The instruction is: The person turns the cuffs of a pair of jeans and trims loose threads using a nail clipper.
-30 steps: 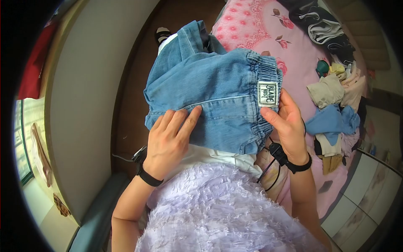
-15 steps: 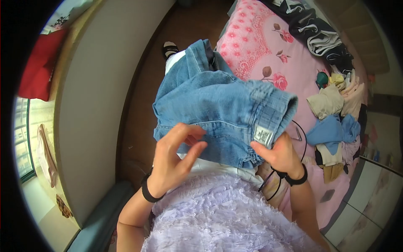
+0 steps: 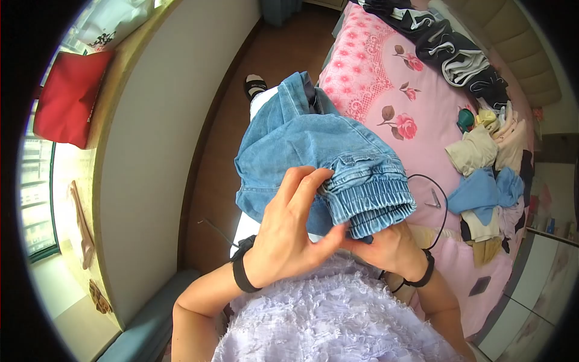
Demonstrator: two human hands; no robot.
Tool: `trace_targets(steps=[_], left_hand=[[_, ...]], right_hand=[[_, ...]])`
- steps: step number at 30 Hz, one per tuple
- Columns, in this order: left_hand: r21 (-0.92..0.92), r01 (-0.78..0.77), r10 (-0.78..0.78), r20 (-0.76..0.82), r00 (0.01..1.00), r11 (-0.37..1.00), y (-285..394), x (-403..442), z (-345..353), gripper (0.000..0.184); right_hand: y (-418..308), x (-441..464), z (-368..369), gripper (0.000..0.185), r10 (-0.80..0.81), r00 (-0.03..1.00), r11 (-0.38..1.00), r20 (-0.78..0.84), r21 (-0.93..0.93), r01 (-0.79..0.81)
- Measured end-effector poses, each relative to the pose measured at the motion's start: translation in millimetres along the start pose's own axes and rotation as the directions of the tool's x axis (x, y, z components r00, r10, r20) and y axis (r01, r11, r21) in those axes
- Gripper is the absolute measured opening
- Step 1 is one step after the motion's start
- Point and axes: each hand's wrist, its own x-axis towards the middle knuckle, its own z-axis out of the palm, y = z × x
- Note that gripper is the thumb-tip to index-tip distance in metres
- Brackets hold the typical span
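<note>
A pair of blue jeans with a gathered elastic waistband lies across my lap, its legs bunched toward the far side. My right hand holds the waistband from underneath; the denim hides most of its fingers. At the waistband's left end is my left hand, thumb and fingers spread wide apart, fingertips touching the denim near a pocket seam. The opening of the waist faces right and toward me.
On the right stands a bed with a pink floral sheet. It bears a heap of light and blue clothes and dark garments. A black cable loops beside my right hand. A red cushion rests on the left windowsill.
The waistband has turned over, so its white label no longer shows and the gathered elastic does. My left hand has moved right to the waistband, and my right hand has slipped lower beneath it.
</note>
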Motion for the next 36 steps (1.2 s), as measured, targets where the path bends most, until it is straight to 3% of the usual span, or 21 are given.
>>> trace_targets(steps=[2, 4, 5, 6, 7, 9, 10, 12, 13, 15, 18, 19, 21, 22, 23, 25, 26, 30, 33, 36], left_hand=[[0.004, -0.002, 0.002, 0.027, 1.000, 1.000, -7.1, 1.5, -3.4, 0.043], [-0.293, 0.215, -0.208, 0.053, 0.977, 0.932, -17.7, 2.9, -3.7, 0.031], [-0.430, 0.313, -0.306, 0.088, 0.948, 0.847, -21.6, 5.0, -4.3, 0.029], [-0.685, 0.323, -0.326, 0.131, 0.936, 0.653, -21.2, 10.1, -7.8, 0.032], [-0.778, 0.386, -0.329, 0.243, 0.912, 0.496, -23.6, 13.7, -12.1, 0.031], [-0.743, 0.405, -0.387, 0.211, 0.897, 0.533, -15.0, 14.7, -9.3, 0.033], [-0.718, 0.376, -0.332, 0.211, 0.919, 0.586, -14.1, 12.5, -6.7, 0.039], [-0.629, 0.256, -0.193, 0.169, 0.967, 0.733, -12.0, 9.7, 2.0, 0.066], [-0.609, 0.292, -0.250, 0.155, 0.956, 0.737, 1.1, 6.8, 6.7, 0.075], [-0.430, 0.226, -0.203, 0.100, 0.974, 0.874, 3.3, 7.9, 12.8, 0.068], [-0.204, 0.187, -0.177, 0.067, 0.982, 0.961, -2.6, 11.8, 5.7, 0.053], [-0.273, 0.227, -0.221, 0.052, 0.974, 0.935, -4.1, 13.1, 5.3, 0.049], [-0.408, 0.297, -0.312, 0.030, 0.950, 0.863, -8.2, 14.0, 5.1, 0.039], [-0.432, 0.329, -0.339, 0.056, 0.939, 0.840, -13.5, 13.7, 4.6, 0.030], [-0.531, 0.376, -0.381, 0.104, 0.919, 0.759, -19.5, 13.8, 3.0, 0.028], [-0.696, 0.452, -0.439, 0.215, 0.872, 0.558, -31.8, 14.7, 1.2, 0.025], [-0.767, 0.453, -0.451, 0.240, 0.860, 0.455, -37.4, 14.6, 2.5, 0.025], [-0.922, 0.365, -0.368, 0.298, 0.881, 0.127, -41.7, 12.0, 4.7, 0.030], [-0.929, 0.367, -0.468, 0.346, 0.813, -0.048, -33.3, 13.4, -0.5, 0.029], [-0.933, 0.335, -0.435, 0.357, 0.827, -0.128, -43.4, 11.1, -3.6, 0.034]], right_hand=[[-0.8, -2.9, -0.4, 0.040, 0.048, 0.999, 0.995, -0.003, 0.093, -0.048], [1.3, -4.1, -5.2, 0.032, 0.158, 0.987, 0.960, 0.019, 0.232, -0.158], [3.4, -3.6, -7.9, 0.028, 0.209, 0.977, 0.931, 0.039, 0.299, -0.211], [7.7, -2.9, -9.7, 0.022, 0.293, 0.953, 0.851, 0.079, 0.433, -0.297], [5.6, 1.3, -13.6, 0.020, 0.296, 0.953, 0.833, 0.060, 0.472, -0.288], [7.8, 3.7, -17.6, 0.018, 0.376, 0.919, 0.729, 0.122, 0.573, -0.375], [4.8, 5.3, -17.0, 0.021, 0.385, 0.916, 0.742, 0.112, 0.553, -0.379], [-7.3, 8.6, -14.5, 0.026, 0.403, 0.911, 0.766, 0.093, 0.511, -0.391], [-12.6, 8.4, -15.4, 0.044, 0.330, 0.932, 0.838, 0.150, 0.408, -0.363], [-21.7, 7.9, -6.8, 0.061, 0.160, 0.978, 0.959, 0.134, 0.214, -0.186], [-25.2, 9.9, -3.4, 0.068, 0.100, 0.980, 0.976, 0.169, 0.177, -0.131], [-25.2, 10.2, -4.4, 0.067, 0.143, 0.974, 0.969, 0.177, 0.177, -0.175], [-23.6, 12.6, -8.6, 0.063, 0.224, 0.955, 0.950, 0.195, 0.175, -0.258], [-19.0, 17.8, -10.3, 0.059, 0.332, 0.905, 0.852, 0.267, 0.328, -0.409], [-14.7, 23.8, -15.5, 0.057, 0.380, 0.880, 0.824, 0.285, 0.329, -0.462], [-0.1, 25.5, -17.7, 0.057, 0.261, 0.938, 0.865, 0.228, 0.377, -0.332], [10.0, 28.1, -19.5, 0.054, 0.231, 0.928, 0.805, 0.292, 0.479, -0.352], [-3.0, 34.9, -21.5, 0.034, 0.337, 0.890, 0.319, 0.308, 0.852, -0.416], [15.2, 27.1, -21.0, 0.036, 0.362, 0.838, 0.212, 0.409, 0.839, -0.501], [20.4, 27.7, -22.4, 0.027, 0.477, 0.859, 0.196, 0.186, 0.930, -0.311]])
